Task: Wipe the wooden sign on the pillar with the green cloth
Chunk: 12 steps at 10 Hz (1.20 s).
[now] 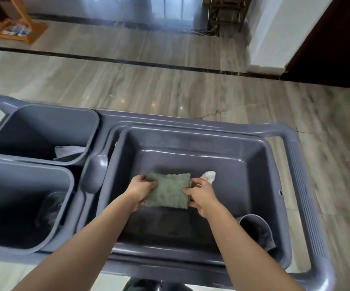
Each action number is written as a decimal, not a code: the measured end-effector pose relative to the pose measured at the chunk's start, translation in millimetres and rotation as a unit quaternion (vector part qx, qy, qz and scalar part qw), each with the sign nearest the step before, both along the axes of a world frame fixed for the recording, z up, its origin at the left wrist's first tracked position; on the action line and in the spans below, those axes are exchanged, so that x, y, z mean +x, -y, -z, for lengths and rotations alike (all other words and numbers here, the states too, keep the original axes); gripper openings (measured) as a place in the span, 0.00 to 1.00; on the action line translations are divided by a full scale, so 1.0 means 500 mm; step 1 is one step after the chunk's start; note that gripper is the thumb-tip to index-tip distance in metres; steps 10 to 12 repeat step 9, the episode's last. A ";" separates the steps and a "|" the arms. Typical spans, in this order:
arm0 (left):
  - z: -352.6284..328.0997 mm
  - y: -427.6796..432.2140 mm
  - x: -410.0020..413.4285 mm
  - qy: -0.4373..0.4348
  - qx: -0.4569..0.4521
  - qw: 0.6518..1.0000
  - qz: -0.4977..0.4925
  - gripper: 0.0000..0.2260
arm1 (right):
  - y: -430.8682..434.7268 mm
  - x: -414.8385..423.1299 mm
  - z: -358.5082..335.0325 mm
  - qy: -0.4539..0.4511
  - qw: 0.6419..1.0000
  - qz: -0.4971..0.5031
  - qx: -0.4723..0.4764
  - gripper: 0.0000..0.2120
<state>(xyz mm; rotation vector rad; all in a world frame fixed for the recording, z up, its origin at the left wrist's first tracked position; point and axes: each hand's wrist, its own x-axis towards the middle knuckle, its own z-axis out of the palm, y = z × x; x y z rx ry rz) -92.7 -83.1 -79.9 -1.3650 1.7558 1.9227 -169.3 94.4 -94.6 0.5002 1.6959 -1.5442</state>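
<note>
Green cloth (167, 190): folded flat, held over the middle of the large tray (260, 156) on the cart (308, 164).
Left hand (141, 191): closed on the cloth's left edge.
Right hand (201, 198): closed on the right edge; two-sided hold keeps the fold flat.
White rag (208, 176): just beyond the right hand.
Wooden sign: not in view.
Step, judged: cloth pickup; wiping not begun.
</note>
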 end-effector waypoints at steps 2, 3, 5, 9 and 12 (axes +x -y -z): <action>0.104 0.005 -0.005 0.060 -0.120 0.991 0.019 0.16 | 0.030 0.022 0.098 -0.033 0.995 -0.033 0.090 0.14; 0.132 0.001 0.003 0.083 -0.145 0.985 0.046 0.18 | 0.035 0.032 0.126 -0.067 0.989 -0.042 0.124 0.14; 0.111 0.007 0.013 0.092 -0.206 0.969 0.104 0.20 | 0.026 0.037 0.109 -0.120 0.970 -0.089 0.190 0.13; -0.156 0.076 -0.105 0.148 -0.417 0.741 0.504 0.16 | 0.077 -0.082 -0.188 -0.166 0.740 -0.524 0.388 0.26; -0.156 0.076 -0.105 0.148 -0.417 0.741 0.504 0.16 | 0.077 -0.082 -0.188 -0.166 0.740 -0.524 0.388 0.26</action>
